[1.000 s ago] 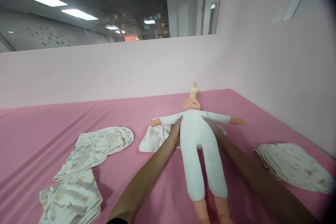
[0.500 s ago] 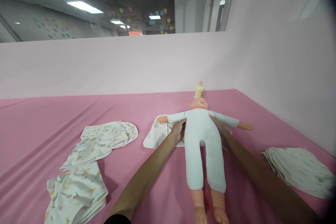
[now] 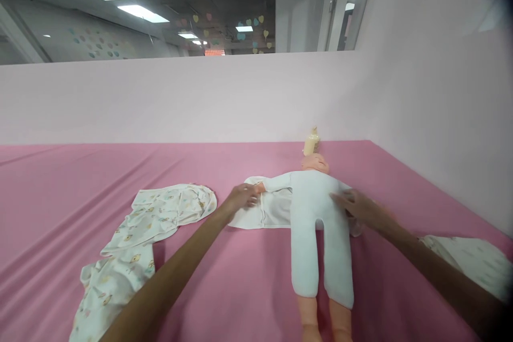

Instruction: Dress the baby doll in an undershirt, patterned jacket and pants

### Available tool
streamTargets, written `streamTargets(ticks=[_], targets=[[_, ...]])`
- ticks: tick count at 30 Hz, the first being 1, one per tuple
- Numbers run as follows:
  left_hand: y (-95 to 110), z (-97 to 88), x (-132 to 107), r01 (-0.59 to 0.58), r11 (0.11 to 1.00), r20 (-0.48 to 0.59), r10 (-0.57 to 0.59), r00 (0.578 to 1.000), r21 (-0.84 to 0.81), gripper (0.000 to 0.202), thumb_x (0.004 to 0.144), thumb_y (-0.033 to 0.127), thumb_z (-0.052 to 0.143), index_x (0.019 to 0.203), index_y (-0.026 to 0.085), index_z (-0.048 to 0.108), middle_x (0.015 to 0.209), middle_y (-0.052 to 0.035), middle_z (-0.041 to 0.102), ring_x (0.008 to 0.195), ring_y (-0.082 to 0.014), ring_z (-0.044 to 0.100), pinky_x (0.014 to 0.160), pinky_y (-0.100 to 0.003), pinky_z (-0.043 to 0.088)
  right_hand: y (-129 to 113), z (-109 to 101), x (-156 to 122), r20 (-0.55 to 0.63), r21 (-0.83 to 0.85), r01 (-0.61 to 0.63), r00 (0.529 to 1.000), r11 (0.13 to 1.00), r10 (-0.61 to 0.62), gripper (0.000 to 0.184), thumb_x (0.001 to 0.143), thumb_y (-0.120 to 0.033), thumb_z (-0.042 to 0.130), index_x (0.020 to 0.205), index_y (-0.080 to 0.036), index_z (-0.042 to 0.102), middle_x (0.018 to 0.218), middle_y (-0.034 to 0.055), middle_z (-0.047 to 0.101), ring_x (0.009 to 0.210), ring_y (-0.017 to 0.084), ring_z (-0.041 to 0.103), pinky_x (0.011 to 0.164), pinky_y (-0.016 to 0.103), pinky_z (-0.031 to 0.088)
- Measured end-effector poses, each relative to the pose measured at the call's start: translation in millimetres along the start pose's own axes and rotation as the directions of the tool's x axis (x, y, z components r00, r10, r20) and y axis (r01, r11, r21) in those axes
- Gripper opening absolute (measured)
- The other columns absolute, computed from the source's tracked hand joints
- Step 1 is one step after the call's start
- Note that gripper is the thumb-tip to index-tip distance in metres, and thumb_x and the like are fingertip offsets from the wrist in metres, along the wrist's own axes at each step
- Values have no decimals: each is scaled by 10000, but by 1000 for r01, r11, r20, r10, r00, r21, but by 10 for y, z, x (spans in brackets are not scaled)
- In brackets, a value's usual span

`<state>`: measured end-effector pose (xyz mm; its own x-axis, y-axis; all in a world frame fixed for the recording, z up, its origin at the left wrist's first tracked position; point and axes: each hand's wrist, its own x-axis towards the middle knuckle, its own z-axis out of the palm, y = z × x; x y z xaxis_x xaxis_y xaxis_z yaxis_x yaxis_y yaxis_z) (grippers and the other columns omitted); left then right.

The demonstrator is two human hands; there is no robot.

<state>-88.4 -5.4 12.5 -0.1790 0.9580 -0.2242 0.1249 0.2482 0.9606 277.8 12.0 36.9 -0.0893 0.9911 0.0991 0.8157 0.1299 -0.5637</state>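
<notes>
A baby doll (image 3: 312, 197) in a white bodysuit lies on its back, head toward the wall, bare feet toward me. My left hand (image 3: 241, 196) is at the doll's small hand on the left side, fingers curled round it. On the other side, my right hand (image 3: 356, 206) rests near the doll's side and arm, fingers stretched and apart. It hides most of that arm. Beneath the doll lies a white baby garment (image 3: 276, 208), spread flat and showing mostly on the left.
Printed baby clothes (image 3: 164, 211) lie at the left, with another folded printed piece (image 3: 116, 278) nearer me. A folded pale cloth stack (image 3: 473, 259) sits at the right. Behind the doll's head stands a cream pump bottle (image 3: 311, 141). Pink sheeting (image 3: 240, 288) covers the surface; white walls border it.
My left hand has moved from the doll's side out to its hand, and that doll arm is now bent lower. My right hand has shifted outward onto the other arm. The view has shifted slightly.
</notes>
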Motion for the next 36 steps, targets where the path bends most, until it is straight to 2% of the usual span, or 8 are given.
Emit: streamTargets(ticks=[4, 7, 11, 15, 23, 27, 31, 36], targets=[[28, -358, 287, -17, 897, -284, 157, 946, 442, 462, 791, 448, 631, 1152, 168, 558, 1220, -128, 622, 1075, -250, 600, 760, -271, 464, -310, 49, 276, -70, -226, 194, 974, 955, -214, 450, 939, -527, 417, 1166, -174, 581, 1052, 126, 690, 874, 269, 652, 717, 368, 485], [3, -356, 471, 26, 868, -239, 108, 965, 496, 395, 717, 431, 693, 943, 119, 606, 998, -114, 663, 917, -239, 611, 669, -257, 423, -768, 331, 513, 29, -254, 550, 826, 796, -562, 402, 952, -425, 461, 1248, -174, 567, 1275, 132, 622, 1167, 282, 561, 961, 394, 430], [3, -241, 561, -49, 815, -140, 159, 977, 578, 308, 759, 420, 628, 666, 141, 536, 713, -24, 582, 701, -156, 541, 572, -234, 348, -1223, 822, 860, 289, -266, 699, 714, 663, -637, 468, 957, -430, 489, 1352, -184, 523, 1330, 132, 596, 1269, 291, 493, 1063, 413, 341], [152, -287, 520, -150, 750, -101, 278, 955, 644, 222, 808, 362, 570, 745, 149, 561, 792, -4, 601, 755, -137, 539, 627, -220, 362, -1320, 1102, 1092, 374, -256, 691, 716, 676, -589, 494, 926, -549, 493, 1294, -232, 583, 1203, 115, 662, 1140, 293, 587, 967, 403, 406], [584, -461, 242, -152, 633, -135, 381, 915, 759, 185, 828, 322, 553, 817, 147, 615, 884, -75, 653, 837, -199, 565, 685, -274, 359, -1309, 1120, 1153, 332, -266, 618, 779, 740, -532, 596, 923, -631, 416, 1312, -192, 524, 1244, 139, 633, 1135, 314, 582, 936, 429, 410], [709, -207, 83, -309, 715, -101, 469, 878, 627, 164, 825, 320, 548, 825, 171, 618, 867, -46, 669, 807, -176, 585, 666, -254, 394, -1390, 1214, 1107, 313, -286, 591, 802, 755, -509, 617, 892, -549, 519, 1312, -100, 476, 1078, 181, 681, 979, 348, 637, 816, 417, 449], [686, 170, -18, -484, 785, 92, 489, 867, 388, 234, 846, 393, 563, 867, 168, 626, 877, -34, 658, 810, -158, 583, 687, -247, 433, -1470, 1264, 1109, 313, -274, 612, 786, 742, -533, 364, 897, -314, 541, 1202, -115, 557, 1145, 168, 658, 979, 286, 636, 817, 346, 446], [652, 197, -60, -438, 854, 292, 358, 887, 282, 382, 868, 513, 541, 1013, 169, 624, 931, -38, 634, 798, -143, 567, 674, -242, 444, -1479, 1104, 1220, 294, -254, 631, 772, 733, -563, 170, 908, -225, 492, 982, -209, 644, 1061, 41, 683, 931, 183, 628, 743, 239, 433]])
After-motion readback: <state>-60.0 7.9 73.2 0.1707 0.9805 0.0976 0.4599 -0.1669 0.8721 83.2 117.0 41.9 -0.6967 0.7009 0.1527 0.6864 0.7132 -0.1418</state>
